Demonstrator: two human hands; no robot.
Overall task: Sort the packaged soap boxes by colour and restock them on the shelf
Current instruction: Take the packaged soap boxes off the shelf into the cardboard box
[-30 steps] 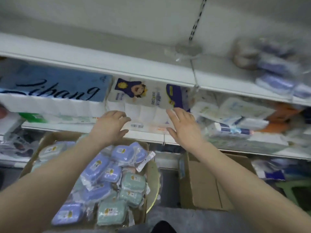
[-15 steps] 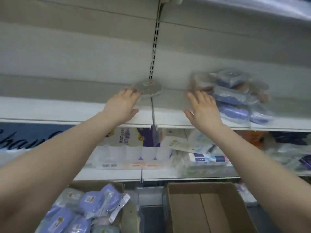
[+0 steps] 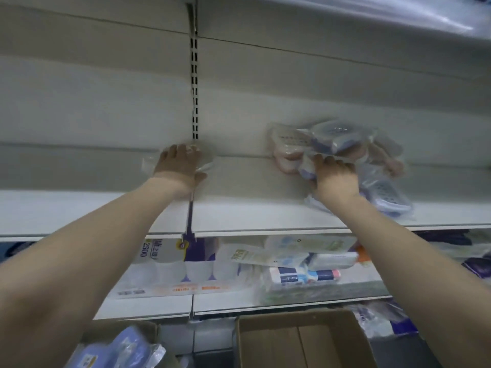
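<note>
Soap boxes, clear-wrapped, purple and pink [image 3: 337, 144]: loose heap on the white upper shelf [image 3: 265, 213], just beyond the right hand [image 3: 336, 179], whose straight fingers press it, likely to group colours. Left hand [image 3: 179, 168] covers one clear-wrapped pack [image 3: 148, 166]; grip unreadable. Slotted metal upright [image 3: 194, 88] rises beyond it. Open brown cardboard carton [image 3: 292, 341] sits below both hands.

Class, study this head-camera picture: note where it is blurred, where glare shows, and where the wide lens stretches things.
Head view: the pile of plastic-wrapped purple and pink soap boxes is smeared by motion blur, print unreadable; same view, a glare streak lies on the glossy grey shelf above; still the head view, the bare left forearm swells toward the bottom corner, a wide-lens stretch.
</note>
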